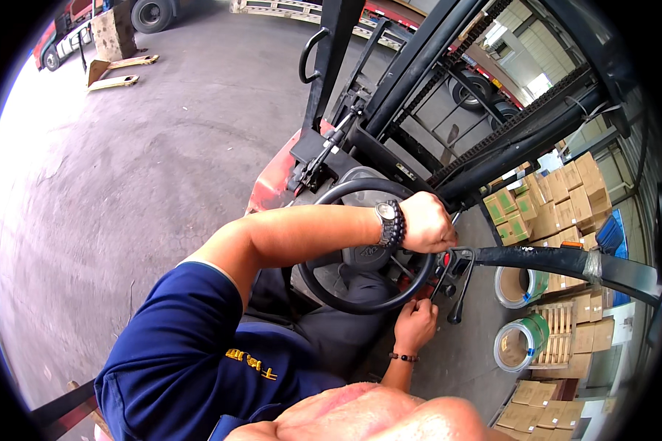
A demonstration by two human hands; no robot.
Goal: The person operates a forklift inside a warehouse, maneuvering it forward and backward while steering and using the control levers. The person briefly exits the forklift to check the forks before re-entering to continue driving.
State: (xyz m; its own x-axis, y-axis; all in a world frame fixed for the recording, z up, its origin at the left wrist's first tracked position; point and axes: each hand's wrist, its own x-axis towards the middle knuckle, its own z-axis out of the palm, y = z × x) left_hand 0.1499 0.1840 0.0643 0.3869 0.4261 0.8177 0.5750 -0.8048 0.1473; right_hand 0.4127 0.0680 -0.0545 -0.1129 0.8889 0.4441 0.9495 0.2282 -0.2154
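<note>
I sit at a forklift's black steering wheel (360, 304). My left arm reaches across it, and my left hand (426, 224) is closed at the wheel's right side, fingers curled away from view. A watch and dark beads circle that wrist. Lower down, my right hand (415, 325) is closed around the end of a thin control lever (439, 285) just right of the wheel; its fingers partly cover the lever. Beside it stands another lever with a black knob (455, 314), and a small red knob (446, 259) shows near my left hand.
The forklift's mast (419, 81) rises ahead with chains. Right of it are stacked cartons (566, 198), two round drums (513, 345) and a wooden pallet (555, 334). A black overhead-guard post (537, 257) crosses the right side. A pallet jack (114, 77) and trucks (153, 15) stand far left.
</note>
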